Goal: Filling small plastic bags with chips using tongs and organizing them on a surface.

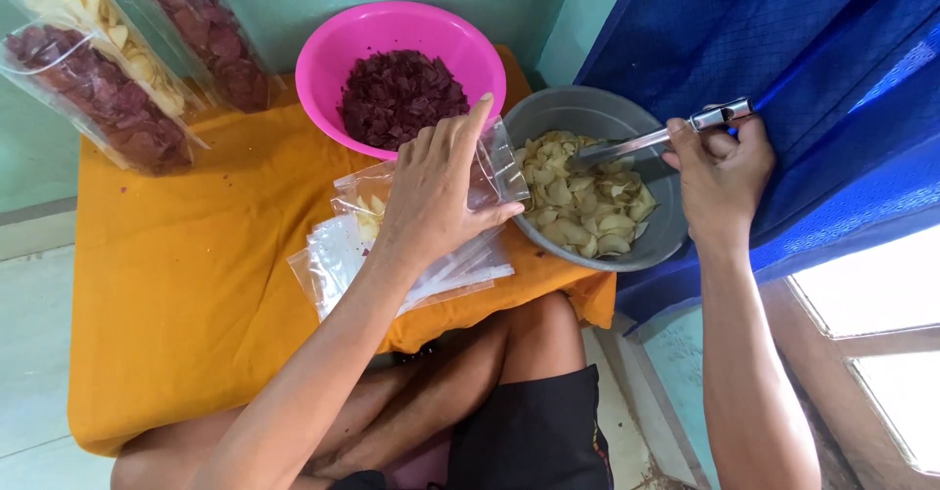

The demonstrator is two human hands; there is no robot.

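1. The metal tongs (pixel 651 140) lie nearly level, long axis running from 3 o'clock at the handle to 9 o'clock at the tips, which dip into the pale chips (pixel 587 201) in the grey bowl (pixel 666 240).
2. The right hand (pixel 723 172) has its grip clamped on the tongs' handle end, at the bowl's 2 o'clock rim.
3. The left hand (pixel 441 191) pinches a clear plastic bag (pixel 494 167) upright, grip closed on its mouth, which opens towards 3 o'clock, just beside the bowl.
4. Under it lies a stack of empty bags (pixel 338 260) on the orange-clothed tabletop (pixel 186 275).
5. At 12 o'clock sits a pink bowl (pixel 323 69) of dark red chips (pixel 401 93); filled bags (pixel 117 59) lean at 10 o'clock.
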